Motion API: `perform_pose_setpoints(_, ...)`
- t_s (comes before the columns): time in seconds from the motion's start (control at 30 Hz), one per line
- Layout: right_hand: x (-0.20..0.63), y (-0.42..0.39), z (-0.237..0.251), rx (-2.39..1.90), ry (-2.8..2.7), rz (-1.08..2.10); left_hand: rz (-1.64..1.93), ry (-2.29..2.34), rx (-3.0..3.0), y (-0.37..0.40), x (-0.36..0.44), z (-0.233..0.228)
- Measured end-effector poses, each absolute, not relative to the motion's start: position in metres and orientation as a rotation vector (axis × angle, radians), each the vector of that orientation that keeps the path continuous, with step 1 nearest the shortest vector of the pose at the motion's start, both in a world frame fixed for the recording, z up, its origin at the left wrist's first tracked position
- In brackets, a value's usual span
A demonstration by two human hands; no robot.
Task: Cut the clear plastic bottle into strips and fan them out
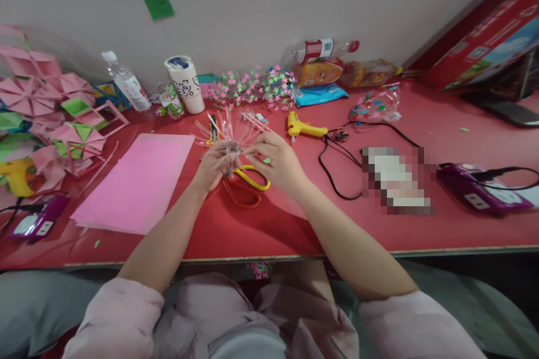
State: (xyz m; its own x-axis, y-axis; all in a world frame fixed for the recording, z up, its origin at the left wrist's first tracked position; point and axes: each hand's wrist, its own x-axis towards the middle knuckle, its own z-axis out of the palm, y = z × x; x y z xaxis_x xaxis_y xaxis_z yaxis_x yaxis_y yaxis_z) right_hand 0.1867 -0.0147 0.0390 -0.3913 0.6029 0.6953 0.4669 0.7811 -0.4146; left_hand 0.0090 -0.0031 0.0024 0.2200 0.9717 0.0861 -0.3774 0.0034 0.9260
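Note:
In front of me both hands are at a clear plastic piece (232, 148), probably the cut end of a bottle, with thin strips fanning out from it. My left hand (213, 168) is closed around its base. My right hand (278, 161) has its fingers pinched together at its right side, by the strips; the fingertips are partly hidden. Below the hands, on the table, lie scissors (256, 179) with one yellow and one red handle loop; their blades are hidden. Behind the strips is a yellow and black cutter (213, 130).
Pink paper sheets (138, 182) lie at left, near folded-paper models (46, 95). A yellow glue gun (306, 126) with a black cord rests right of the hands. Along the wall stand a tumbler (187, 86), bottles and star-filled plastic (252, 88). A purple power strip (480, 190) sits far right.

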Motion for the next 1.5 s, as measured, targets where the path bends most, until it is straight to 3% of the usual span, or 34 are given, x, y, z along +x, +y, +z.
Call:
perform_pose_setpoints(0.8,0.189,-0.018,0.047,-0.8,-2.044,0.07,1.24,0.788,1.033,-0.004,0.011,0.008)
perform_pose_setpoints(1.17,0.19,-0.029,0.056,-0.795,-1.843,0.042,1.406,0.771,0.958,0.003,0.007,0.006)
perform_pose_setpoints(1.5,0.184,-0.023,0.046,-0.855,-2.081,-0.145,1.462,0.767,0.947,0.006,0.006,0.003)
